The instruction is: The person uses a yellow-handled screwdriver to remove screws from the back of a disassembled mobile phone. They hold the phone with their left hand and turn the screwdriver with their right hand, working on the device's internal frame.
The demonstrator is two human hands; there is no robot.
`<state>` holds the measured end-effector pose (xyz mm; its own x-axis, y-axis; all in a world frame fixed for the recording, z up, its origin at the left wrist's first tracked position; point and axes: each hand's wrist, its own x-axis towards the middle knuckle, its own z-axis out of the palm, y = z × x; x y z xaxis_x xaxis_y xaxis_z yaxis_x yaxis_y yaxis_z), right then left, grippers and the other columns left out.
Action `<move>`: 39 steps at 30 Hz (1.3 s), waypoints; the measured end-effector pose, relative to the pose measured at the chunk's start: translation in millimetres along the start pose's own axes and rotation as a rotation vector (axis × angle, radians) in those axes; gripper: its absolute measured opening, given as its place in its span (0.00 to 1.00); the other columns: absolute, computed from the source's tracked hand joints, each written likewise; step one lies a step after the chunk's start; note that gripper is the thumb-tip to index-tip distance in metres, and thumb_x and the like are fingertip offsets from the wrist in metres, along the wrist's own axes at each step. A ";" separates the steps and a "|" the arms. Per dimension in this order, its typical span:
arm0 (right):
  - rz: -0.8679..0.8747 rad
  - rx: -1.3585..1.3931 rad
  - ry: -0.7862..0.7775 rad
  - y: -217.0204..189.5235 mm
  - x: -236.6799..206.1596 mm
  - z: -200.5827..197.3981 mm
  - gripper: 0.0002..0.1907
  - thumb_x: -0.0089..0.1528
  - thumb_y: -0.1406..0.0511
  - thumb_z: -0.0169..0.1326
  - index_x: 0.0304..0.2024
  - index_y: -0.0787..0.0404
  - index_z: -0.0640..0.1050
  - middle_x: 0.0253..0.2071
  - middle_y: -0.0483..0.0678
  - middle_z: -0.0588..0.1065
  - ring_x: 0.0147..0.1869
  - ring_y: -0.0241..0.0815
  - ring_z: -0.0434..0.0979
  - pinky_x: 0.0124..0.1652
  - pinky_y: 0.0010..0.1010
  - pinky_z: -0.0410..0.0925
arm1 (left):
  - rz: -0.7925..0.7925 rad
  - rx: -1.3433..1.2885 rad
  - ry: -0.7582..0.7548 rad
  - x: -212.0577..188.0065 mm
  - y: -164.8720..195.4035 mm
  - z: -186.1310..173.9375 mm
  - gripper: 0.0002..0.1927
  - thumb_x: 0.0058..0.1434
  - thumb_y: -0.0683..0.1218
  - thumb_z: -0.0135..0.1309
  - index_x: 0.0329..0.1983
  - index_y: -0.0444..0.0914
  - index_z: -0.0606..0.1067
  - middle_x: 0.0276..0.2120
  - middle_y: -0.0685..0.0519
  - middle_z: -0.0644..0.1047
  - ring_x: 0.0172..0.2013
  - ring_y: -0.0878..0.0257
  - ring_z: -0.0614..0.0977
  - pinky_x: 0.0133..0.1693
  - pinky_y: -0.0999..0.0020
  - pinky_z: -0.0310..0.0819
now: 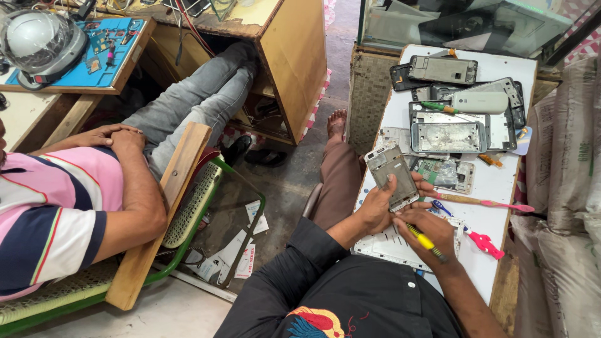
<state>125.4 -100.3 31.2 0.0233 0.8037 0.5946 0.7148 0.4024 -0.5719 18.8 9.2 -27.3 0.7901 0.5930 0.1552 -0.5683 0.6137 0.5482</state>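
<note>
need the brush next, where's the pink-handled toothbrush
In the head view the pink-handled toothbrush lies on the white table, right of the left hand holding the phone frame.

Around the hands, the white tabletop (494,181) is crowded at twelve o'clock by stacked phone frames (448,136); a toothbrush (485,202) and pink tool (484,241) lie at three. Bare tabletop opens at four o'clock.

Opened silver phone body (392,176), back cover off, tilted upright above white table, yellow-handled screwdriver (426,242) just below it
</note>
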 end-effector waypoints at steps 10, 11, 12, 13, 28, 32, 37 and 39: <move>0.044 -0.036 0.001 -1.6 -0.1 -2.1 0.07 0.57 0.71 0.65 0.37 0.64 0.81 0.37 0.49 0.82 0.41 0.43 0.84 0.43 0.31 0.75 | -0.008 0.016 0.006 0.0 0.3 0.5 0.36 0.76 0.66 0.37 0.70 0.32 0.62 0.61 0.38 0.72 0.63 0.44 0.75 0.64 0.51 0.73; 0.038 -0.060 0.013 -2.5 -0.1 -1.8 0.07 0.57 0.71 0.65 0.38 0.64 0.82 0.37 0.50 0.82 0.42 0.44 0.84 0.43 0.31 0.75 | -0.005 0.011 0.003 -0.2 0.8 0.5 0.36 0.76 0.66 0.37 0.70 0.32 0.62 0.61 0.37 0.72 0.63 0.44 0.75 0.65 0.51 0.72; 0.046 -0.041 0.018 -3.0 -0.3 -2.2 0.07 0.57 0.71 0.65 0.38 0.64 0.82 0.38 0.50 0.82 0.42 0.43 0.84 0.43 0.31 0.75 | -0.002 0.006 0.000 0.1 0.8 0.9 0.36 0.77 0.66 0.37 0.70 0.32 0.62 0.61 0.37 0.72 0.63 0.44 0.75 0.65 0.50 0.72; 0.054 -0.020 0.022 -3.6 -0.3 -2.4 0.08 0.57 0.71 0.64 0.39 0.65 0.81 0.38 0.50 0.82 0.43 0.43 0.84 0.43 0.31 0.75 | -0.002 -0.004 -0.007 0.3 1.2 0.9 0.36 0.76 0.66 0.37 0.70 0.32 0.62 0.61 0.37 0.72 0.63 0.44 0.75 0.65 0.50 0.72; 0.007 -0.081 0.044 0.1 -0.9 -0.2 0.07 0.58 0.72 0.65 0.38 0.64 0.81 0.37 0.49 0.82 0.41 0.43 0.84 0.41 0.30 0.75 | 0.004 -0.013 -0.018 0.8 -0.3 -0.1 0.35 0.77 0.66 0.36 0.70 0.33 0.61 0.60 0.37 0.71 0.63 0.43 0.74 0.65 0.49 0.71; 0.034 -0.029 0.041 0.4 -2.0 0.0 0.07 0.58 0.71 0.65 0.38 0.64 0.81 0.37 0.49 0.81 0.40 0.42 0.84 0.42 0.29 0.75 | -0.003 -0.006 -0.016 -0.4 0.4 0.2 0.36 0.76 0.66 0.36 0.71 0.33 0.61 0.61 0.38 0.71 0.64 0.44 0.74 0.65 0.50 0.71; 0.050 -0.054 0.045 0.9 -3.0 0.3 0.07 0.58 0.71 0.65 0.39 0.63 0.82 0.37 0.48 0.82 0.40 0.41 0.84 0.41 0.29 0.75 | -0.013 -0.002 0.000 0.3 1.5 1.3 0.35 0.76 0.66 0.36 0.70 0.33 0.61 0.61 0.38 0.71 0.64 0.44 0.74 0.65 0.50 0.72; 0.070 -0.033 0.039 0.8 -3.1 0.6 0.07 0.58 0.71 0.64 0.39 0.63 0.82 0.37 0.49 0.82 0.40 0.41 0.84 0.41 0.29 0.75 | -0.025 -0.008 0.002 -0.7 2.5 1.6 0.35 0.77 0.66 0.36 0.70 0.33 0.61 0.62 0.38 0.71 0.63 0.44 0.74 0.64 0.50 0.72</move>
<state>125.5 -102.2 28.6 0.1007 0.8117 0.5754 0.7328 0.3307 -0.5947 17.3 9.6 -24.7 0.8035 0.5786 0.1398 -0.5502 0.6324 0.5453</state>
